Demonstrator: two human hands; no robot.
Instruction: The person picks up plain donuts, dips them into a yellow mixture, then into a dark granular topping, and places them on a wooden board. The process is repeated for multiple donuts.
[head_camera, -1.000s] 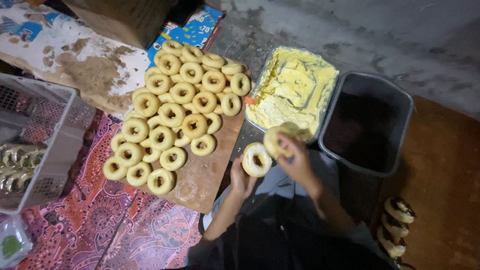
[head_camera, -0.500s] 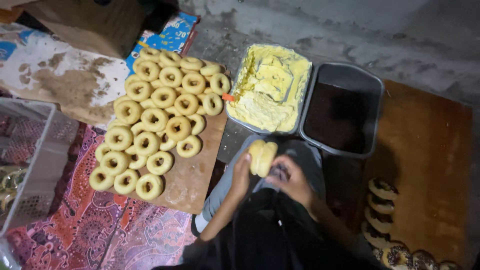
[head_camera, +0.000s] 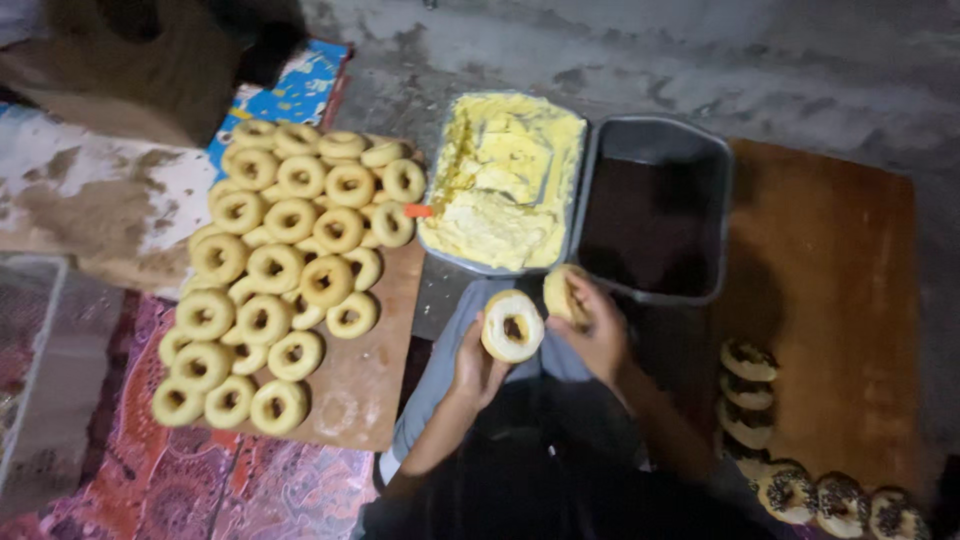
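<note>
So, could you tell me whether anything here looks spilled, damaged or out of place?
Little stands out. The doughnut in the left hand is split: one half faces up, the other half sits in the right hand. The board carries pale ring-shaped marks beside the plain doughnuts.

Makeshift doughnut kitchen on a bare concrete floor (head_camera: 800, 60). Plain rings (head_camera: 290, 270) crowded on a board (head_camera: 360, 390) at 9 o'clock; cream tray (head_camera: 505, 180) and chocolate tub (head_camera: 655, 215) at 12; sprinkled doughnuts (head_camera: 800, 490) at 4 on another board (head_camera: 830, 300).
</note>
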